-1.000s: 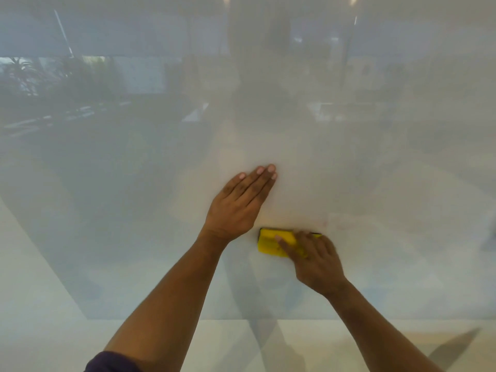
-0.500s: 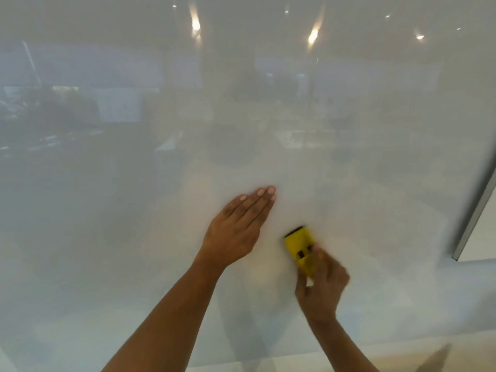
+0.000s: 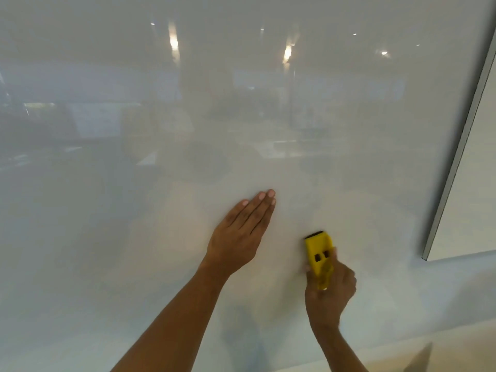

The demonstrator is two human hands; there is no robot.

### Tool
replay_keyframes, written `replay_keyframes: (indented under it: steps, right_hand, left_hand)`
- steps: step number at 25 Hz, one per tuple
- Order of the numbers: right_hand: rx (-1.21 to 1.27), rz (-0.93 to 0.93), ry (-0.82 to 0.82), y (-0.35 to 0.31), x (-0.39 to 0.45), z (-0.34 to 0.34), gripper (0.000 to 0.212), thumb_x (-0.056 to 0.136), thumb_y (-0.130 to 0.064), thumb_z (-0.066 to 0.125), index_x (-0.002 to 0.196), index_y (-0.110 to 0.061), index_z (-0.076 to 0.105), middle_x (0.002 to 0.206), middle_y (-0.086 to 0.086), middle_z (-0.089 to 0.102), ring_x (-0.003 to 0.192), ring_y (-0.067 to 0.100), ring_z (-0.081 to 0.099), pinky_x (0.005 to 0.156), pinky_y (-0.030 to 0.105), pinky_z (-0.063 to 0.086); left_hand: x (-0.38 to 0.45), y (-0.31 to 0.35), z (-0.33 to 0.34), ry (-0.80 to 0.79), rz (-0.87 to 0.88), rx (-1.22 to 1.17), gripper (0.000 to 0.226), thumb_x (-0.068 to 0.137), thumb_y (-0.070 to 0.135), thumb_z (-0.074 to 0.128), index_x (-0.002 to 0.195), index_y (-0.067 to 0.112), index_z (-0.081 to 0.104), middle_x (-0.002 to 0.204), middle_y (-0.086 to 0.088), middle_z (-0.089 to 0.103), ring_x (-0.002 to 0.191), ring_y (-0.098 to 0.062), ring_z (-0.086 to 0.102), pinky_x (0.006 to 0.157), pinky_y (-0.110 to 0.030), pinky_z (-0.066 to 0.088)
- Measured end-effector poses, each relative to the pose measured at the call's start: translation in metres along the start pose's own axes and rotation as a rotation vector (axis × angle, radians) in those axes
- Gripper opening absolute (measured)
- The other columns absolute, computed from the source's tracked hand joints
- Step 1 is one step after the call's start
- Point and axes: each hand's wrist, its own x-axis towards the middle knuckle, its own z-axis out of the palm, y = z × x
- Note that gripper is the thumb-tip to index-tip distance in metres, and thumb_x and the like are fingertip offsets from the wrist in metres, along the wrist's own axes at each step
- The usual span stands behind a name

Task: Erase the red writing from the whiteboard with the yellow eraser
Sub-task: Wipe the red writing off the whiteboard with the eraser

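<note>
A glossy whiteboard (image 3: 241,116) fills almost the whole head view; no red writing shows on it. My left hand (image 3: 239,237) lies flat against the board, fingers together and pointing up and right, holding nothing. To its right, my right hand (image 3: 328,294) grips the lower end of the yellow eraser (image 3: 319,251), which stands nearly upright against the board with its dark pad edge at the top. The eraser's lower part is hidden in my fingers.
The board's grey metal frame edge (image 3: 456,162) runs diagonally down the right side, with pale wall (image 3: 477,210) beyond it. A beige surface (image 3: 402,358) shows at the bottom right. Ceiling lights and a room reflect in the board.
The eraser has turned from lying sideways under my right hand to standing upright, and has shifted right. My view has swung, bringing the board's right frame into sight. My left hand stays flat.
</note>
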Motion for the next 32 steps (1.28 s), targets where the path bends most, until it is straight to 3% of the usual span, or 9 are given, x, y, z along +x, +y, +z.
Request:
replay_keyframes:
  steps: [2,5,10,14,18,21,25,29,32]
  right_hand:
    - [0.023,0.047,0.042,-0.019,-0.015,0.011,0.064,0.085,-0.04,0.056,0.141,-0.01,0.05,0.106,0.019,0.063,0.094,0.038,0.052,0.078,0.039,0.034]
    - [-0.045,-0.438,-0.175,-0.016,-0.051,0.013,0.058,0.086,-0.031,0.057,0.143,-0.023,0.048,0.121,0.011,0.059,0.094,0.032,0.052,0.081,0.037,0.036]
    - [0.084,0.402,0.177,0.014,0.004,-0.002,0.067,0.088,-0.039,0.064,0.145,-0.007,0.049,0.106,0.022,0.063,0.098,0.045,0.058,0.082,0.052,0.047]
    - [-0.021,-0.034,-0.075,0.022,-0.025,-0.007,0.062,0.085,-0.037,0.063,0.138,-0.005,0.056,0.11,0.012,0.06,0.101,0.03,0.054,0.081,0.039,0.041]
    - [0.146,0.543,0.154,0.027,0.011,-0.009,0.071,0.08,-0.044,0.067,0.141,-0.009,0.053,0.113,0.016,0.058,0.109,0.04,0.056,0.091,0.051,0.046]
    - [0.052,0.176,-0.026,0.021,-0.029,-0.004,0.06,0.086,-0.04,0.067,0.135,-0.007,0.056,0.112,0.006,0.058,0.101,0.022,0.052,0.086,0.037,0.042]
    - [0.299,0.709,0.191,0.054,-0.006,-0.011,0.078,0.08,-0.052,0.067,0.148,-0.023,0.045,0.129,0.004,0.054,0.122,0.029,0.053,0.103,0.051,0.045]
    - [0.158,0.326,0.01,0.058,-0.025,-0.02,0.068,0.089,-0.041,0.075,0.145,-0.017,0.047,0.116,-0.002,0.053,0.106,0.021,0.052,0.09,0.04,0.046]
    - [0.255,0.68,0.185,0.087,0.005,-0.026,0.073,0.082,-0.054,0.072,0.146,-0.032,0.043,0.133,-0.006,0.05,0.125,0.024,0.051,0.103,0.054,0.046]
  left_hand:
    - [0.002,0.003,0.001,-0.021,0.037,-0.03,0.067,0.097,0.001,0.036,0.164,0.003,0.034,0.172,-0.011,0.032,0.16,-0.023,0.031,0.131,-0.038,0.025]
    - [0.009,0.011,0.002,-0.046,0.089,-0.061,0.069,0.096,-0.006,0.025,0.164,0.003,0.035,0.172,-0.011,0.032,0.16,-0.023,0.03,0.132,-0.038,0.023]
    - [0.013,0.013,0.003,-0.043,0.108,-0.097,0.069,0.094,-0.002,0.036,0.163,0.003,0.036,0.172,-0.011,0.033,0.16,-0.022,0.031,0.131,-0.037,0.022]
    - [0.014,0.025,0.012,-0.019,0.07,-0.085,0.066,0.097,0.004,0.039,0.164,0.002,0.035,0.172,-0.012,0.032,0.159,-0.024,0.031,0.131,-0.039,0.024]
    - [0.026,0.042,0.017,-0.046,0.098,-0.092,0.064,0.1,0.006,0.036,0.164,0.0,0.033,0.173,-0.013,0.029,0.16,-0.025,0.029,0.132,-0.04,0.02]
    - [0.043,0.061,0.027,-0.076,0.155,-0.098,0.069,0.097,0.006,0.044,0.165,0.0,0.03,0.174,-0.014,0.026,0.161,-0.026,0.026,0.133,-0.04,0.018]
    - [0.061,0.075,0.038,-0.072,0.197,-0.11,0.068,0.101,0.01,0.046,0.165,0.0,0.028,0.174,-0.014,0.025,0.162,-0.026,0.025,0.133,-0.041,0.021]
    - [0.063,0.082,0.043,-0.066,0.195,-0.078,0.062,0.105,0.011,0.031,0.166,0.0,0.026,0.175,-0.015,0.023,0.162,-0.027,0.024,0.133,-0.041,0.021]
    - [0.066,0.085,0.042,-0.07,0.201,-0.073,0.062,0.106,0.01,0.023,0.166,-0.001,0.023,0.175,-0.016,0.02,0.163,-0.028,0.022,0.133,-0.042,0.02]
